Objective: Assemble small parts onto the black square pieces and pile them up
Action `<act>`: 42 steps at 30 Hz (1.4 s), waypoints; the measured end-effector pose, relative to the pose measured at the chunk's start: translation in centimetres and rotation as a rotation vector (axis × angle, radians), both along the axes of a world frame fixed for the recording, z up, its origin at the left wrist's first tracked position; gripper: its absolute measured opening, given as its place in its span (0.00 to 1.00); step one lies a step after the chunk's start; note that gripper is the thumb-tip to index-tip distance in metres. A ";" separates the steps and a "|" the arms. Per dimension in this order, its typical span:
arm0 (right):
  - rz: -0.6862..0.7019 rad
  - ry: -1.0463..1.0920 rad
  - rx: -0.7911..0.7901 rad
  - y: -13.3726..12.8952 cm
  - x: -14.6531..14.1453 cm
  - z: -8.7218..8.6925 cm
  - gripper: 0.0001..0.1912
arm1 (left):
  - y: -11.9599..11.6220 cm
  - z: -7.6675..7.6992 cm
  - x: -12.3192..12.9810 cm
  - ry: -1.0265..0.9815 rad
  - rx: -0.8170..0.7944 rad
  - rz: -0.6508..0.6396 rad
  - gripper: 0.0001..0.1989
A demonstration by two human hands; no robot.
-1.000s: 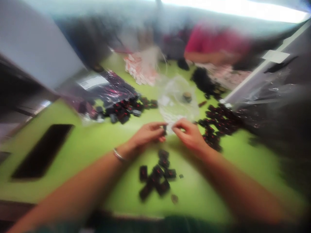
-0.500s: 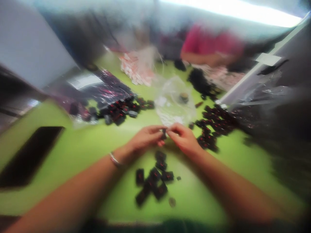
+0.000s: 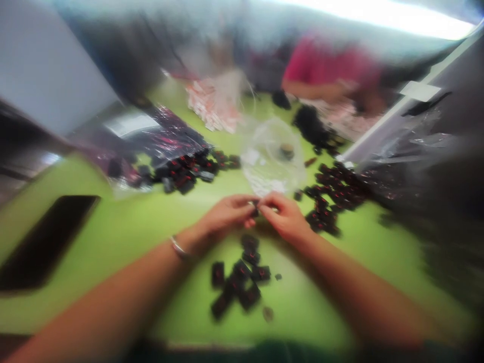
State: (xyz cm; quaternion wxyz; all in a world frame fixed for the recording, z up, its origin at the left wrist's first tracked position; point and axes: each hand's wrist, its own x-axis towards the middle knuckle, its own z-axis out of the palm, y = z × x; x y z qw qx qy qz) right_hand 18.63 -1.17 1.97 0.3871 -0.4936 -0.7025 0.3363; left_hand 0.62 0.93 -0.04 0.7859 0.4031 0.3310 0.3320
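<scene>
Near the middle of the green table, my left hand pinches a small black piece between thumb and fingers. My right hand meets it from the right, its thumb and fingertips closed at the piece; whether they grip a part of their own is too small to tell. Below the hands lies a loose group of black pieces with red marks. Just beyond the fingertips is a clear plastic bag with small white parts inside.
Black-and-red pieces are heaped at left and right. A dark flat rectangular object lies far left. Plastic packaging stands behind the left heap. Across the table, a person in a pink top works near pale pieces.
My hands stay together in nearly the same place; the fingertips and the small black piece have shifted very slightly. The objects on the table have not moved.
</scene>
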 end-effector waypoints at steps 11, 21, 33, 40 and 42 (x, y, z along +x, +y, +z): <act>-0.002 -0.048 0.088 -0.2 -0.2 0.1 0.05 | 0.0 -0.1 0.0 0.026 0.010 0.003 0.21; -0.029 0.276 -0.466 -0.1 -0.3 0.1 0.11 | 0.1 -0.8 -0.4 0.113 0.123 -0.037 0.22; -0.075 0.236 -0.373 0.8 0.9 1.3 0.12 | -0.1 0.8 0.1 0.063 0.080 0.143 0.21; -0.138 -0.327 -0.090 1.9 2.3 0.1 0.06 | 0.3 0.9 0.0 0.020 0.033 0.293 0.22; -0.071 -0.483 -0.080 1.7 2.2 -0.6 0.07 | 0.3 0.7 0.0 0.023 0.035 0.282 0.23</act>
